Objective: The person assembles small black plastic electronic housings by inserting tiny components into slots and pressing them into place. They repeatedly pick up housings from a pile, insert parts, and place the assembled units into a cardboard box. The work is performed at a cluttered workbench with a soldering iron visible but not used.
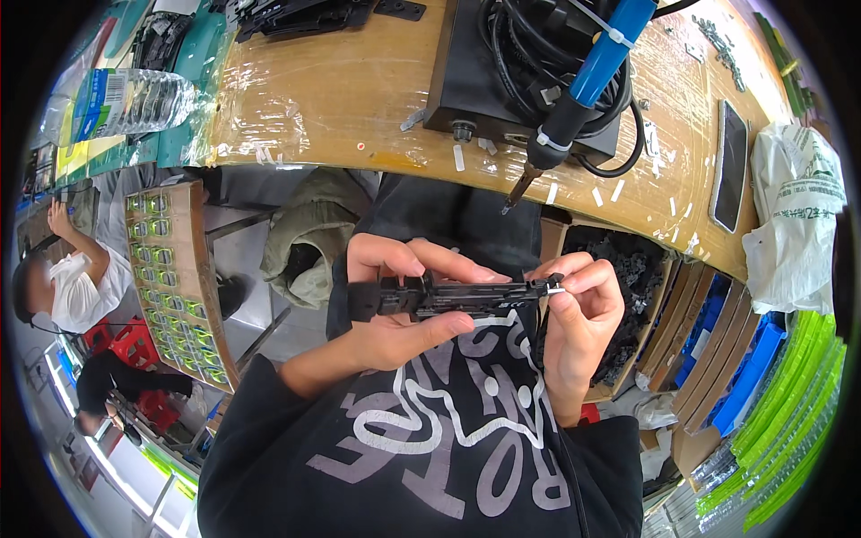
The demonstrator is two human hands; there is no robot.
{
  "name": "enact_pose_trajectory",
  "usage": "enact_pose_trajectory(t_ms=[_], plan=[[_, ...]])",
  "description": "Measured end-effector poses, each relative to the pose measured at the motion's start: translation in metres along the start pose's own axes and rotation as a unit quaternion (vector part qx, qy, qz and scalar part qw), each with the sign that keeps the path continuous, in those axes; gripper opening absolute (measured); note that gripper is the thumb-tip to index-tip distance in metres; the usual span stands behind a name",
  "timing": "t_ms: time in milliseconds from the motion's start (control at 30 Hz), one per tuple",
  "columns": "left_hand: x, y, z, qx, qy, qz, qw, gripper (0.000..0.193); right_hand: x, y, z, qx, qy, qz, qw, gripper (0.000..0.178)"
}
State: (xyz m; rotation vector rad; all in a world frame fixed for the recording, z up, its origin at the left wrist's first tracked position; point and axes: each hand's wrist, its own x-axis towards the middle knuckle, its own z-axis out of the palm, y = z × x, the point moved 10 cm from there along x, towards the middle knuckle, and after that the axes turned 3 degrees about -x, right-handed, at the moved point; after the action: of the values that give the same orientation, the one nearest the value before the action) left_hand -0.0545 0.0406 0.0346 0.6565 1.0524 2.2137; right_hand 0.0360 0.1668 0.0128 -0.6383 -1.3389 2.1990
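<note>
Across my lap, in front of the black shirt, lies a long narrow black plastic assembly (466, 297) with ribs and slots along it. My left hand (395, 336) is wrapped round its left part, thumb below and fingers along the upper side. At the right end, my right hand (578, 309) pinches with thumb and fingertips around a small black piece with a short whitish bit (554, 290). Whether that piece is fixed to the assembly cannot be told. A blue-handled soldering iron (599, 70) points tip-down beyond my hands, above the table edge.
The taped wooden table (323, 108) carries a black box (448, 99) with coiled cables, a phone (731, 166), a plastic bag (794, 215) and a water bottle (134, 103). Under its right side is a box of dark parts (623, 287). People sit far left, near a tray of green-edged pieces (175, 278).
</note>
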Motion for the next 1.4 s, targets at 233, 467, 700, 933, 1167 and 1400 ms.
enact_pose_trajectory(t_ms=[233,467,700,933,1167,1400], plan=[[0.001,0.002,0.013,0.040,-0.094,-0.004,0.995,0.056,0.003,0.005,-0.001,0.039,0.005,0.009,0.999,0.015],[-0.001,-0.013,0.023,0.050,-0.146,-0.049,0.987,0.052,0.000,-0.009,-0.001,-0.013,-0.017,-0.052,0.998,0.020],[-0.057,-0.091,0.027,-0.237,-0.121,-0.511,0.818,0.034,-0.003,-0.006,0.013,0.005,-0.104,-0.065,0.992,0.019],[-0.044,-0.097,0.017,-0.224,-0.004,-0.488,0.844,0.035,0.002,0.026,0.011,-0.002,-0.122,0.010,0.992,0.026],[-0.020,-0.103,-0.024,-0.068,0.064,-0.366,0.926,0.022,0.005,0.064,-0.005,-0.031,-0.008,0.145,0.989,0.025],[-0.004,-0.091,-0.044,0.097,0.108,-0.301,0.942,0.017,-0.015,0.086,0.015,0.018,-0.117,0.287,0.951,0.023]])
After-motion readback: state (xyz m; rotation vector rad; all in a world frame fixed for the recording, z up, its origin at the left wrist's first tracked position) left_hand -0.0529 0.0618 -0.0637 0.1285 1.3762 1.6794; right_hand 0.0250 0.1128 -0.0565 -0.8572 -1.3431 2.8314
